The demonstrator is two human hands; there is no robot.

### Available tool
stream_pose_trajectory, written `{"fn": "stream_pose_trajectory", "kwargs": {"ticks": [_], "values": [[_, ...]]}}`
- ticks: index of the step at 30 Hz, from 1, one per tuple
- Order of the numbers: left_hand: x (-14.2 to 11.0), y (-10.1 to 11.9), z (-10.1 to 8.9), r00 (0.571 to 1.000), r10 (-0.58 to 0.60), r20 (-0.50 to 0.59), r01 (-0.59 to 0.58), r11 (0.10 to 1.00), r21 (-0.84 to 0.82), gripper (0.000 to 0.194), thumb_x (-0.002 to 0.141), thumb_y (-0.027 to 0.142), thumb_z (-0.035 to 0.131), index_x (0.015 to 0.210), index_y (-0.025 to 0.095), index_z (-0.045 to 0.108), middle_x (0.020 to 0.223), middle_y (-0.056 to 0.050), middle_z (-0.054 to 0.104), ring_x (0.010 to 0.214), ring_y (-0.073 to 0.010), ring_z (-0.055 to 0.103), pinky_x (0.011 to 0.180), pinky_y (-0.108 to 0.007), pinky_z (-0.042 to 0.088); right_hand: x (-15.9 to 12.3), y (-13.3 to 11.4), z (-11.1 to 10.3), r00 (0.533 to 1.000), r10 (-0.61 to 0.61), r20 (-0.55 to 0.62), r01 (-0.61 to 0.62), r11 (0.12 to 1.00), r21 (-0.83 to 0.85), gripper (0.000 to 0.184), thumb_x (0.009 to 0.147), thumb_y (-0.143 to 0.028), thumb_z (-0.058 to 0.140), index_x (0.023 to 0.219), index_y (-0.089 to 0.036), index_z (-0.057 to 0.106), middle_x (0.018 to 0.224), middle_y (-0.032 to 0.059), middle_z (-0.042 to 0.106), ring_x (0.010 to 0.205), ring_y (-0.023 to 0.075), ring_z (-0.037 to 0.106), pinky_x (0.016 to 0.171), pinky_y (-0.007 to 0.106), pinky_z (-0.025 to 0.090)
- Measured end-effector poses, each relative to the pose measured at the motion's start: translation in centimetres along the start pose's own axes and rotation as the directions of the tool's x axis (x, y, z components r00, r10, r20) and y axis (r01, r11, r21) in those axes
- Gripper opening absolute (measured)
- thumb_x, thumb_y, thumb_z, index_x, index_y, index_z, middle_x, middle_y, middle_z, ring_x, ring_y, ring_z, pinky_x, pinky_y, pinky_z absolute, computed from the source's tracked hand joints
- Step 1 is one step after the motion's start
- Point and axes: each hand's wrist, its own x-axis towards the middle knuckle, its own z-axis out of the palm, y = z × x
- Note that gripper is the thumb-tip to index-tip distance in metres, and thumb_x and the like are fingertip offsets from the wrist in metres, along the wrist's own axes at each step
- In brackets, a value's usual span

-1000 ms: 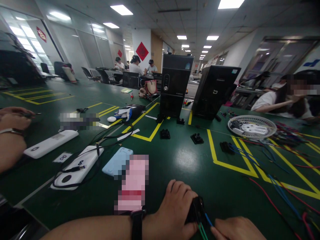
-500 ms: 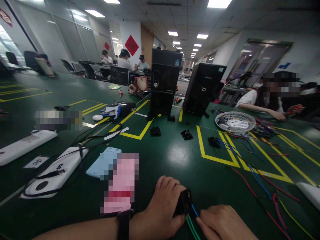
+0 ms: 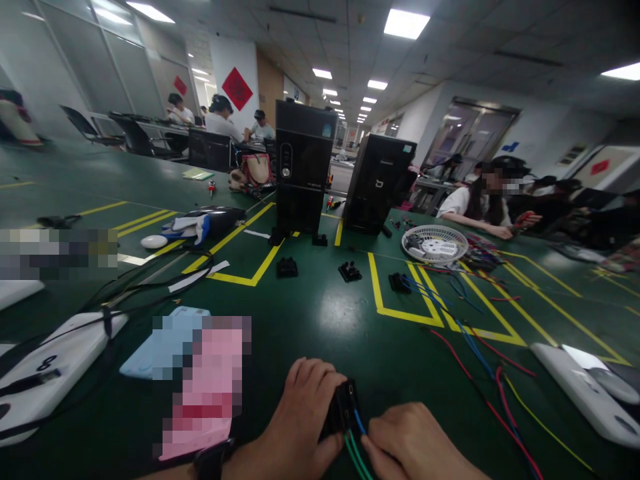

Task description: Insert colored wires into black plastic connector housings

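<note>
At the bottom centre my left hand (image 3: 295,417) is closed around a small black connector block (image 3: 343,407) that rests on the green table (image 3: 340,320). Blue and green wires (image 3: 356,447) run out of the block toward me. My right hand (image 3: 415,443) is closed right beside the block, its fingertips pinching those wires. A dark watch (image 3: 210,460) sits on my left wrist.
Loose red, blue and yellow wires (image 3: 480,360) trail to the right. Black connector parts (image 3: 350,271) lie mid-table before two black computer towers (image 3: 300,173). A white fan grille (image 3: 434,243), white devices (image 3: 580,390) and a cabled one (image 3: 45,373) flank me. A person (image 3: 480,203) works at far right.
The view has swung to the right, so everything on the table has slid left in the picture. Both hands stay on the block and its wires, slightly lower left in the picture.
</note>
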Motion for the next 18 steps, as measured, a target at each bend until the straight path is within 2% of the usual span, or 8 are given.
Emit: {"fn": "stream_pose_trajectory", "kwargs": {"ticks": [3,7,11,14,18], "values": [[0.1,-0.1,0.1,1.000,0.005,-0.003,-0.005,1.000,0.008,0.046,0.074,0.023,0.063,0.119,0.019,0.051,0.119,-0.008,0.054,0.115,-0.0276,0.045,0.107,-0.050,0.025,-0.2,0.1,-1.0,0.999,0.048,0.027,-0.047,0.999,-0.016,0.028,0.093,-0.022,0.046,0.068,-0.017,0.058,0.063,0.0017,0.065,0.053,0.0115,0.056,0.054,0.030,0.023],[0.2,-0.2,0.1,1.000,0.004,-0.017,-0.004,1.000,0.009,0.045,0.075,0.025,0.062,0.119,0.020,0.052,0.119,-0.009,0.054,0.115,-0.0290,0.046,0.107,-0.053,0.026,-0.4,0.1,-0.9,0.988,0.044,-0.146,-0.041,0.999,0.021,0.034,0.092,-0.023,0.041,0.061,-0.017,0.053,0.054,0.0004,0.059,0.047,0.0099,0.049,0.052,0.030,0.020],[0.2,-0.3,0.1,1.000,-0.002,-0.004,0.002,1.000,0.012,0.047,0.073,0.024,0.062,0.120,0.020,0.053,0.120,-0.010,0.054,0.116,-0.0305,0.046,0.107,-0.055,0.026,-0.1,0.2,1.0,0.966,0.011,-0.257,0.009,0.997,0.078,0.037,0.091,-0.023,0.037,0.056,-0.018,0.049,0.048,-0.0007,0.053,0.043,0.0089,0.039,0.050,0.029,0.018],[0.3,-0.4,0.2,1.000,-0.009,0.016,0.009,1.000,0.009,0.049,0.071,0.025,0.064,0.119,0.019,0.054,0.120,-0.010,0.055,0.116,-0.0317,0.046,0.106,-0.057,0.026,0.0,0.4,1.9,0.973,-0.013,-0.229,0.041,0.992,0.121,0.028,0.085,-0.020,0.044,0.057,-0.018,0.047,0.048,-0.0027,0.052,0.043,0.0084,0.033,0.050,0.028,0.018],[0.2,-0.8,0.6,1.000,0.003,-0.006,-0.003,1.000,0.008,0.049,0.072,0.025,0.063,0.120,0.020,0.053,0.119,-0.009,0.056,0.117,-0.0317,0.046,0.107,-0.058,0.026,-0.2,0.6,1.1,0.992,0.061,-0.113,-0.042,0.985,0.168,0.023,0.078,-0.019,0.051,0.057,-0.019,0.043,0.048,-0.0059,0.043,0.045,0.0083,0.023,0.049,0.027,0.017]]}}
